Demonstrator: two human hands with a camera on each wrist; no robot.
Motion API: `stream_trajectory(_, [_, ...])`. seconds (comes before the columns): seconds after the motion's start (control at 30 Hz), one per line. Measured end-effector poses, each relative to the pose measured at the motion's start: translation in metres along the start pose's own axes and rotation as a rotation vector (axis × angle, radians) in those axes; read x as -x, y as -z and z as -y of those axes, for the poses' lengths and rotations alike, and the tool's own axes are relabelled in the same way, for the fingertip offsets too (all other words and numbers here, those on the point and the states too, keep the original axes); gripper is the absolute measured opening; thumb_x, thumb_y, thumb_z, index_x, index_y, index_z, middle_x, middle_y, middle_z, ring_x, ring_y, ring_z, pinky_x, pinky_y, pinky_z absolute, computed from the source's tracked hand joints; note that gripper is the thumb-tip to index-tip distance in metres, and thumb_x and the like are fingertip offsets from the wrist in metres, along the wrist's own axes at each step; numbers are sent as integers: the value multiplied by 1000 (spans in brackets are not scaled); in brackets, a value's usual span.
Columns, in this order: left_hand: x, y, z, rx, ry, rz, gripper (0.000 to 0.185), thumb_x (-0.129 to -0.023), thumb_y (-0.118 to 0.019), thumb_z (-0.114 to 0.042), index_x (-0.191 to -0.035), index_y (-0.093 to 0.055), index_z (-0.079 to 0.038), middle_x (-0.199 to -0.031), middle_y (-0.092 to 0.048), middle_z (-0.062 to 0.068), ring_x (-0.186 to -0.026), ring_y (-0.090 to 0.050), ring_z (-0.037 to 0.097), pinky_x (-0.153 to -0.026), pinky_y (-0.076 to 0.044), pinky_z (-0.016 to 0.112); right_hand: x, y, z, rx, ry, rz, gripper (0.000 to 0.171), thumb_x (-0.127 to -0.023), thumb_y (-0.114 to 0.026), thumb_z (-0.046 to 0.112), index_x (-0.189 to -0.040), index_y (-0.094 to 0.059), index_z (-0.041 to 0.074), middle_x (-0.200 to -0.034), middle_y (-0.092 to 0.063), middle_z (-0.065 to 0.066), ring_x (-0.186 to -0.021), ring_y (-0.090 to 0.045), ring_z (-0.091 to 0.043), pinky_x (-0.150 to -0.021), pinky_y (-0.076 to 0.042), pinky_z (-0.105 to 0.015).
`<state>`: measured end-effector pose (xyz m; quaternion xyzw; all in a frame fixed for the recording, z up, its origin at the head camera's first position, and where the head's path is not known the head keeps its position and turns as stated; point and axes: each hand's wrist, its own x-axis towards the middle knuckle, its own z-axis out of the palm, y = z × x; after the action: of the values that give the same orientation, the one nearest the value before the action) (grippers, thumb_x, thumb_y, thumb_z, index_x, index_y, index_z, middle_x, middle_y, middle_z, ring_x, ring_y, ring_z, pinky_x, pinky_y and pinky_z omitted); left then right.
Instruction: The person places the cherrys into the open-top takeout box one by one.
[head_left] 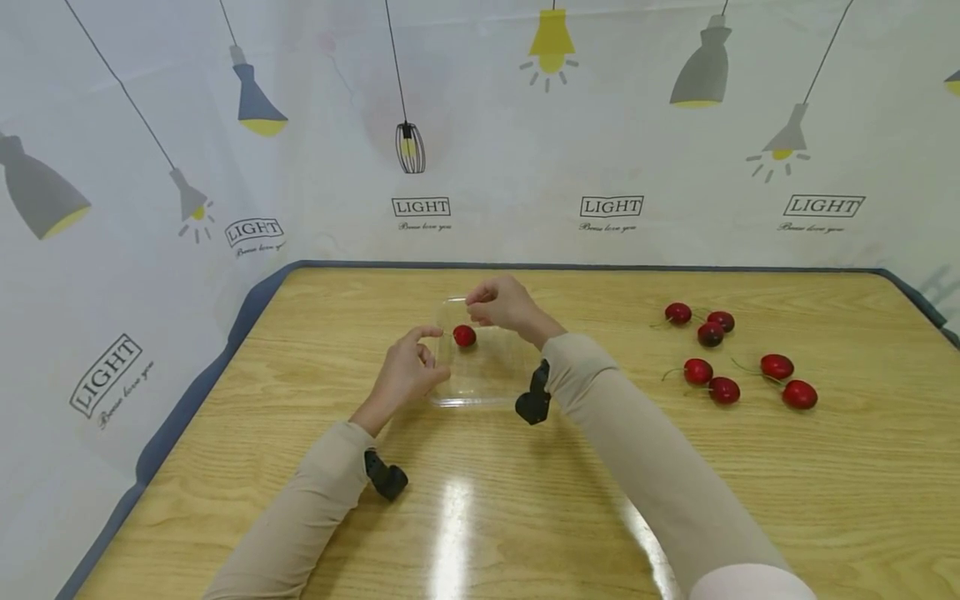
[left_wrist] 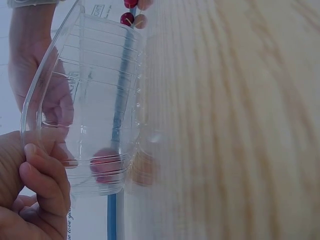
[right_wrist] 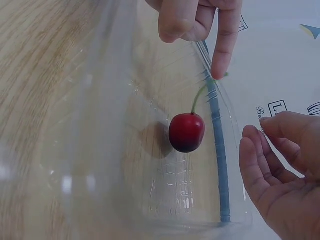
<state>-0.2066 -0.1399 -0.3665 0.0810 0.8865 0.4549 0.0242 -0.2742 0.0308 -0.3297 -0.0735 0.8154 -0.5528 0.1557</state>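
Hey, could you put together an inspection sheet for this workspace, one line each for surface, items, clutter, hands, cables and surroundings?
Surface: wood-grain table, with bright glare at the near side.
Items: clear plastic container with one red cherry inside; seven loose cherries lie on the table to the right.
Clutter: nothing seen.
Left hand: at the container's left edge, fingers curved; firmness of grip unclear.
Right hand: over the container, a fingertip at the cherry's stem; whether it grips is unclear.
Cables: nothing seen; the cords behind are printed.
Surroundings: white backdrop printed with lamps and "LIGHT".
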Motion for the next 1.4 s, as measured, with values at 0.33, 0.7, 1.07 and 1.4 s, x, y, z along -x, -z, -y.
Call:
stream_trajectory(0.33, [1,0,-1,6,15,16,55,-72,-63,-2,-123,-45,-2,-60,-47,5,-46,-37,12,-44,-32,24,2,7,1,-4,7,-19,15,-84,-57,5,-96,-59,-3,-89,-59,-13,-91,-58,-30,-80,-46,-38])
stream_trajectory(0.7, [0,-1,1,1,7,14,54,-72,-63,-2,-123,-45,-1,-60,-46,4,-47,-37,12,-45,-32,24,8,14,-2,-16,27,-20,16,-84,-56,6,-98,-58,-2,-100,-58,-19,-91,-57,-30,-80,-46,-39])
stream_trajectory(1.07, [1,-1,-2,27,21,21,55,-72,-62,0,-124,-44,-1,-60,-45,5,-42,-37,11,-41,-33,23,17,15,-5,3,153,-57,20,-86,-56,9,-101,-58,-3,-92,-58,-15,-81,-57,-25,-74,-48,-38])
stream_trajectory(1.4, [0,-1,-2,14,15,20,56,-72,-63,0,-124,-43,0,-60,-45,4,-42,-37,11,-41,-33,23,32,18,-10,17,195,-65,16,-85,-57,10,-96,-60,-2,-94,-60,-17,-79,-57,-25,-70,-49,-34])
